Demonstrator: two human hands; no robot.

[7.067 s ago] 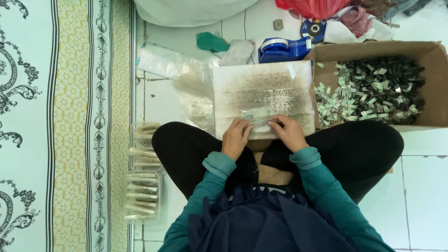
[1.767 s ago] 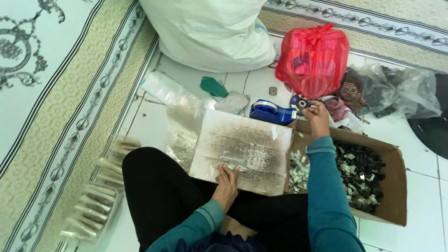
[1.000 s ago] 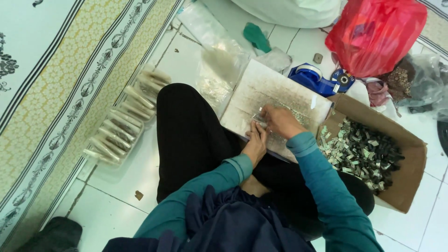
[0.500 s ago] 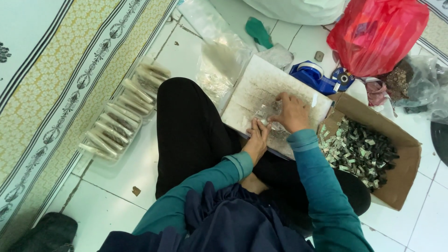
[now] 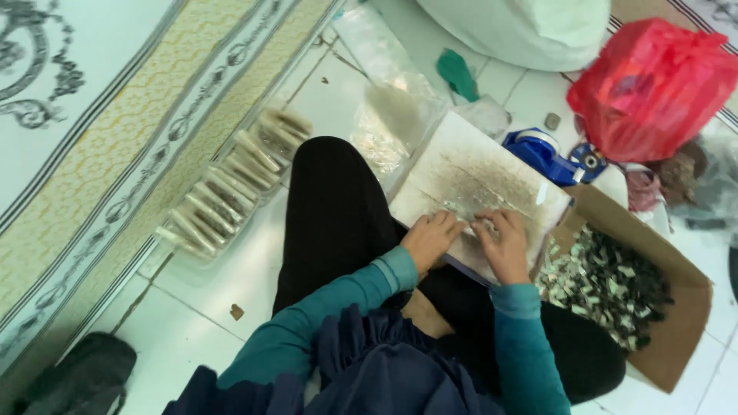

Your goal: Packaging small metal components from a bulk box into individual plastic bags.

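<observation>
I sit cross-legged on a tiled floor with a pale flat board (image 5: 469,165) resting on my lap. My left hand (image 5: 429,238) and my right hand (image 5: 503,244) lie side by side at the board's near edge, fingers bent over a small heap of shiny bits (image 5: 465,219). Whether either hand pinches a piece is too blurred to tell. A cardboard box (image 5: 676,303) full of small dark and silver pieces (image 5: 603,288) stands just to the right of my right hand.
A row of filled clear packets (image 5: 231,180) lies on the floor to my left beside a patterned carpet (image 5: 84,146). Behind the board are clear plastic bags (image 5: 384,100), a blue tape dispenser (image 5: 542,154), a red plastic bag (image 5: 653,88) and a white sack (image 5: 530,27).
My right hand reached to the items behind the box, then came back to the board. It now rests at the near edge next to my left hand. The view has swung left.
</observation>
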